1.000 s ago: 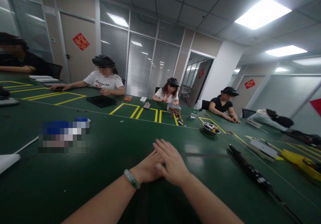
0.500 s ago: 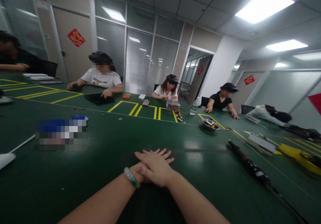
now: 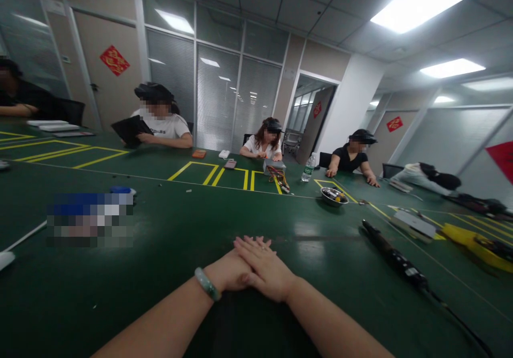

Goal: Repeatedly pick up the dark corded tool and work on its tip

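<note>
My left hand (image 3: 229, 270), with a green and white bangle (image 3: 207, 284) at its wrist, rests palm down on the green table (image 3: 168, 272). Across the back of it lies my right hand (image 3: 269, 273), its fingers stretched out and a ring on one of them. The right hand covers most of the left fingers, whose tips show flat at the far side. Neither hand holds an object. To the right lies a long black electric screwdriver (image 3: 395, 254) with its cord running toward the lower right corner.
Farther off stand a metal bowl of small parts (image 3: 334, 197), a water bottle (image 3: 308, 168), a white box (image 3: 412, 225) and a yellow tray (image 3: 476, 243). At left lies a blurred-out blue and white item (image 3: 90, 213). Several people sit across the table; one holds a dark panel (image 3: 130, 130).
My right hand has shifted to the right and turned, so its fingers now lie more along the left fingers. Across the table, a person has lifted the dark panel upright.
</note>
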Demonstrator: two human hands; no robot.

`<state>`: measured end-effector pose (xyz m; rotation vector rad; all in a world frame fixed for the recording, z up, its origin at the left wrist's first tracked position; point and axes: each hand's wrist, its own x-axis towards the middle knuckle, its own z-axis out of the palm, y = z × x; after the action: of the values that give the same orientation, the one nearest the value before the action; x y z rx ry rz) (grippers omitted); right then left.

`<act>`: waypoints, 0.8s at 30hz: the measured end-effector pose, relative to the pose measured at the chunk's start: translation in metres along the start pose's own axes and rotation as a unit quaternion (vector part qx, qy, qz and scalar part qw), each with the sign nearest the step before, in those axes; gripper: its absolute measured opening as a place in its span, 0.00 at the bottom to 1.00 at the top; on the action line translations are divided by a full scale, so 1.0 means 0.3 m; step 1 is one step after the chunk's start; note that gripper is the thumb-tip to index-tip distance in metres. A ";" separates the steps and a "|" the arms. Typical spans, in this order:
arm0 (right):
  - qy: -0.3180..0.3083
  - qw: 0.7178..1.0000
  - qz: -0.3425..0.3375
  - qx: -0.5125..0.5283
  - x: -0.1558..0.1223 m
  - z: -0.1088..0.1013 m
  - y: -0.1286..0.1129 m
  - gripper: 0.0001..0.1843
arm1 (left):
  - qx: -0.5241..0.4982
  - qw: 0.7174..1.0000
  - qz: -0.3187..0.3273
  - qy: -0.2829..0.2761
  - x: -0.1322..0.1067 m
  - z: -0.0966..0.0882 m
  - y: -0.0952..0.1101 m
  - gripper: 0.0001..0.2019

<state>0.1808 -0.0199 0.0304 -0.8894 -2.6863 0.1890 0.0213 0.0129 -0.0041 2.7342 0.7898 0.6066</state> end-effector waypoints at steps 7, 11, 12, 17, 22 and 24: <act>0.133 0.936 0.281 -0.166 -0.366 -0.088 0.352 0.32 | -0.021 0.992 0.024 -0.119 0.011 -0.079 0.007 0.30; 0.198 0.810 0.470 -0.291 -0.730 -0.171 0.516 0.37 | -0.030 0.993 0.027 -0.114 0.004 -0.075 -0.001 0.30; 0.212 0.773 0.509 -0.314 -0.824 -0.189 0.537 0.39 | -0.030 0.993 0.027 -0.114 0.004 -0.074 -0.002 0.30; 0.277 0.602 0.675 -0.324 -1.157 -0.250 0.569 0.47 | -0.025 0.992 0.021 -0.122 0.006 -0.083 0.007 0.31; 0.255 0.592 0.715 -0.272 -1.223 -0.272 0.601 0.52 | -0.035 0.991 0.013 -0.128 0.009 -0.095 0.020 0.31; 0.238 0.600 0.720 -0.253 -1.233 -0.276 0.628 0.53 | -0.039 0.991 0.012 -0.128 0.010 -0.094 0.019 0.30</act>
<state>0.5950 -0.0891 -0.0227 -2.5724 -0.8971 -0.4541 0.0135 0.0127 0.0238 2.6805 0.6567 0.2759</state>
